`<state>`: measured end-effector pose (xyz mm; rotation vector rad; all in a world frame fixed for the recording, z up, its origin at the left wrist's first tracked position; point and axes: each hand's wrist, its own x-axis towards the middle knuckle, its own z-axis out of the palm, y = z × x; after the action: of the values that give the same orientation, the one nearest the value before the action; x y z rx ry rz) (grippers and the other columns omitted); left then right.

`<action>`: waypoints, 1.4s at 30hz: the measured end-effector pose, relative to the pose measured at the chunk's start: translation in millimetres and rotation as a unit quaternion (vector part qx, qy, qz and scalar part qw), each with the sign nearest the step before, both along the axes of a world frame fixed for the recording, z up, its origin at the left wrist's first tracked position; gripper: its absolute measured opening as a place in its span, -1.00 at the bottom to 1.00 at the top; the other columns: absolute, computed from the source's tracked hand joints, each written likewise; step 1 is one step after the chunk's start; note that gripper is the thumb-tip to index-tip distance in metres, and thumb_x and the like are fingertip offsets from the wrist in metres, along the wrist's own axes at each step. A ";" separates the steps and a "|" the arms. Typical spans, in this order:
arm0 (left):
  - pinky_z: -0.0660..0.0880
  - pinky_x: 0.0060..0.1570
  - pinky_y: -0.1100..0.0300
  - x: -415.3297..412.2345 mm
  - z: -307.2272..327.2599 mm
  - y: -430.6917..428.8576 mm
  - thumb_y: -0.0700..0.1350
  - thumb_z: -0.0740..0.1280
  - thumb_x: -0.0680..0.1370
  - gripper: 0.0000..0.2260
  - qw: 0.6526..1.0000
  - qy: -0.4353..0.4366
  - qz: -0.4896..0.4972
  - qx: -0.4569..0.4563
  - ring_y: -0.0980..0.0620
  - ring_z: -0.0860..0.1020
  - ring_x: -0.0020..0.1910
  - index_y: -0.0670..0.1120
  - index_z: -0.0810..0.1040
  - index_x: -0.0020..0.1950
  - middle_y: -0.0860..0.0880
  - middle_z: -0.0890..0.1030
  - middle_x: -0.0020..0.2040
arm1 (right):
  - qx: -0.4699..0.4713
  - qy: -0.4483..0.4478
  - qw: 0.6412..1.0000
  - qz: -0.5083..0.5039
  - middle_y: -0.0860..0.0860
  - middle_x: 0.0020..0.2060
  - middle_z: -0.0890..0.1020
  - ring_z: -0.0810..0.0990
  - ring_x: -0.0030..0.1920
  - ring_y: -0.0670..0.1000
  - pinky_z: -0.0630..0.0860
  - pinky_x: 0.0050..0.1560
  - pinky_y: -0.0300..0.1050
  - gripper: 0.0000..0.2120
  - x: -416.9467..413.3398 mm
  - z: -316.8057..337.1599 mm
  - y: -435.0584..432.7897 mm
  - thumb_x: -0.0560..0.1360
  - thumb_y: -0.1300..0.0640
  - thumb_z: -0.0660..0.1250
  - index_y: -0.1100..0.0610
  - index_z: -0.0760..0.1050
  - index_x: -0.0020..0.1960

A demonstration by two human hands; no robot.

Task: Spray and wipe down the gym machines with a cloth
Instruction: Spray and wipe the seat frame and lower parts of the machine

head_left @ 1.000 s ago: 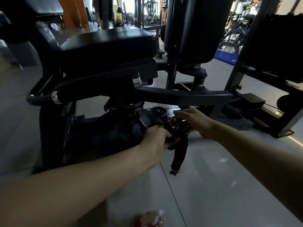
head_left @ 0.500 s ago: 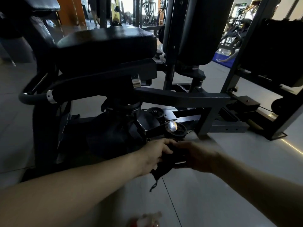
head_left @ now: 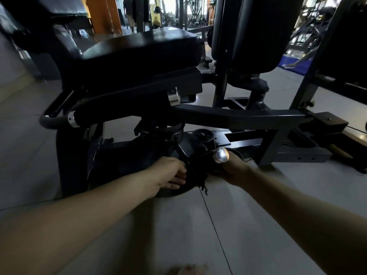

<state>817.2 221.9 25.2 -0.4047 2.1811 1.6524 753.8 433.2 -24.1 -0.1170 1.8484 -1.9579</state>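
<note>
Floor [head_left: 248, 225]: grey tiles with a dark grout line running from the machine's base toward the viewer.
Gym machine [head_left: 238, 118]: a black steel frame standing on the floor; its long beam runs left to right, rising slightly to the left.
Seat pad [head_left: 139, 50]: black, lying flat above the beam, its long side across the view.
Back pad [head_left: 254, 32]: black and upright, to the right of the seat pad.
Left hand [head_left: 170, 173]: reaches in low at the machine's base, fingers curled and gripping the left end of the cloth.
Right hand [head_left: 234, 169]: just right of the left hand, clenched on the cloth's right end; its fingertips are lost in the dark fabric.
Cloth [head_left: 196, 175]: dark and bunched, held between both hands against the lower mechanism, under the seat pad. Its long axis runs left to right, and a frayed tail hangs toward the floor.
Chrome knob [head_left: 220, 155]: round and shiny, sticking out of the mechanism toward the viewer, just above the right hand.
</note>
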 end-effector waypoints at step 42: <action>0.54 -0.09 0.08 -24.8 -5.9 -17.5 -0.26 0.38 0.56 -0.86 0.992 0.077 -0.080 -0.058 -0.02 0.58 -0.10 -0.01 0.55 -0.06 -0.07 0.63 -0.12 | 0.573 0.188 0.765 0.226 0.01 -0.13 0.59 0.53 -0.22 -0.07 0.48 -0.21 -0.24 -0.82 -12.5 114.4 -66.1 0.54 0.29 0.30 0.11 0.59 0.08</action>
<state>792.4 204.5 19.4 -0.1328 2.3617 1.5193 741.3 367.1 90.3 -0.5225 2.6147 -0.2767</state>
